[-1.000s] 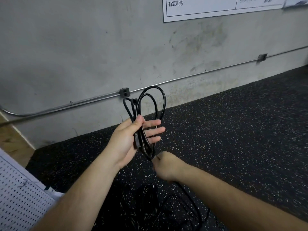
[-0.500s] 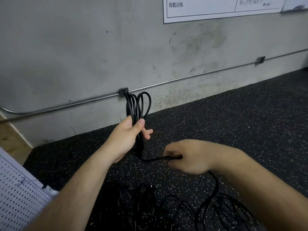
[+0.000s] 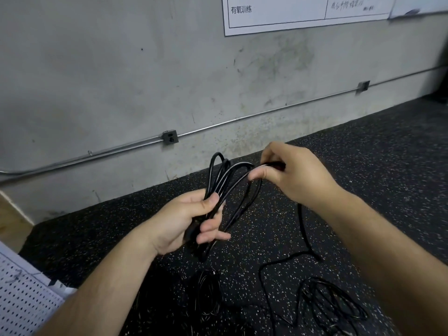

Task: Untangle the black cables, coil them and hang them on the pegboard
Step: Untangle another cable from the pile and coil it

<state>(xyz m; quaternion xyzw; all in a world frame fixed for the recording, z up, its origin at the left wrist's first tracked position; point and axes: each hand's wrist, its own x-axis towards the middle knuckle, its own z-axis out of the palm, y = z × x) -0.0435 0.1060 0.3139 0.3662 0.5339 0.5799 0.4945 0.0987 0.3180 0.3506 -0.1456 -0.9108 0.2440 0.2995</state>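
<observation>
Both bare hands work one black cable at the centre of the view. The left hand [image 3: 184,221] has its thumb and fingers wrapped round the gathered lower end of a coil [image 3: 230,175]. The coil's narrow loops rise from that fist toward one o'clock, and that slant is its long axis. The right hand [image 3: 291,175], at one o'clock from the left hand, pinches the strand at the top of the outermost loop between thumb and fingertips. From under the right wrist the uncoiled tail [image 3: 303,229] drops toward six o'clock and snakes across the floor [image 3: 363,166] toward a loose heap of cables [image 3: 327,304] at five o'clock.

The next move likely turns on the right hand carrying its strand down toward seven o'clock, into the left hand's grip, to close the loop. The tail lies on the right hand's side, so that hand is the nearer one to feed more of it in. The white pegboard [image 3: 21,299] shows only as a corner at eight o'clock, nearer the left arm, so hanging looks some way off.

Underfoot is black rubber flooring flecked with white. At twelve o'clock stands a stained grey concrete wall [image 3: 97,69], crossed by a metal conduit [image 3: 266,113] with a small junction box [image 3: 170,137]. The lower edge of a printed paper sheet [image 3: 278,20] hangs at one o'clock.
</observation>
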